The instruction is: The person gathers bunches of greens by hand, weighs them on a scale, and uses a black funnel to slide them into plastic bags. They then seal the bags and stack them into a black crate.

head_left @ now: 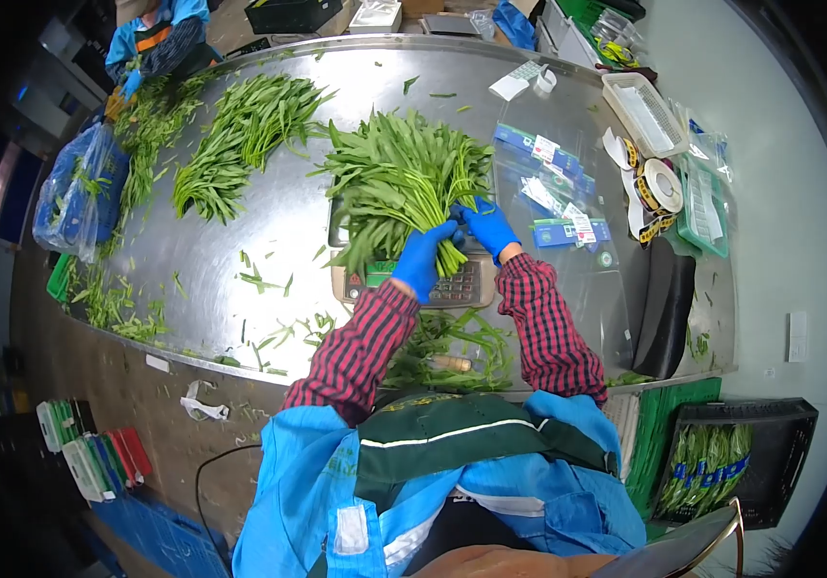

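A large bunch of long-leaved greens (404,169) with thin stems lies over a digital scale (476,279), covering most of the scale's top; its keypad shows below the stems. My left hand (423,258), in a blue glove, is closed around the stem ends from the left. On the right side of the same bunch, my gloved right hand (490,227) has its fingers closed at the stems; their tips are partly hidden. Loose leaves and cut stems (452,342) lie on the table between my forearms and the scale.
More greens (249,135) lie left on the metal table (336,77). Printed plastic bags (567,231), a tape roll (661,185) and a white basket (643,116) are at right. A blue bag (86,193) hangs at the left edge. Another person (158,43) works at far left.
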The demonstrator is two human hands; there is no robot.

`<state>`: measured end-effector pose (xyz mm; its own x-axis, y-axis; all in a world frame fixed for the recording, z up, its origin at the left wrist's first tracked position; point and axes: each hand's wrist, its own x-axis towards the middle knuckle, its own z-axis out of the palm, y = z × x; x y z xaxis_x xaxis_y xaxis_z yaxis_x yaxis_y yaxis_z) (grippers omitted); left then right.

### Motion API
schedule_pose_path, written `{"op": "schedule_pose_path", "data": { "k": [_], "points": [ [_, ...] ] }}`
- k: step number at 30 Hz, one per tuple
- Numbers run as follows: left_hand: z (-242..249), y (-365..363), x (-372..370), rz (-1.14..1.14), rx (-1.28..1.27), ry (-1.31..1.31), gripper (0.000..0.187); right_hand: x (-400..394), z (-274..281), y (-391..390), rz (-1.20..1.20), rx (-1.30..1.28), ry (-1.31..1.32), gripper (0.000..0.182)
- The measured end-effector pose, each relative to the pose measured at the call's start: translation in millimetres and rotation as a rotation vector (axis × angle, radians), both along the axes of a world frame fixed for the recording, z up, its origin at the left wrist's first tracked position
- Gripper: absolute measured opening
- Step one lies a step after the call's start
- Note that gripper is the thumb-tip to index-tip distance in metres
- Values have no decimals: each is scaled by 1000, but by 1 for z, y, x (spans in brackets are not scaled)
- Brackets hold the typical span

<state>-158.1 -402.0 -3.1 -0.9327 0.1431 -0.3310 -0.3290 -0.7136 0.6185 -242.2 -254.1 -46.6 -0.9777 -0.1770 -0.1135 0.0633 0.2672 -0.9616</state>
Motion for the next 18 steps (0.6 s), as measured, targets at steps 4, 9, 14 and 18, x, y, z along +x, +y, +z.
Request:
{"op": "schedule_pose_path", "data": {
  "k": [4,9,14,18],
  "points": [
    [-45,4,-33,128,25,-141,9,-10,30,53,-134,122,37,28],
    [-28,5,-24,118,78,-46,21,-19,64,126,-726,-626,53,13],
    [57,-6,21,101,131,175,40,21,100,90,-622,-875,269,11],
    [71,-23,77,353,-203,300,41,114,119,-30,-91,-601,108,17]
  ]
}}
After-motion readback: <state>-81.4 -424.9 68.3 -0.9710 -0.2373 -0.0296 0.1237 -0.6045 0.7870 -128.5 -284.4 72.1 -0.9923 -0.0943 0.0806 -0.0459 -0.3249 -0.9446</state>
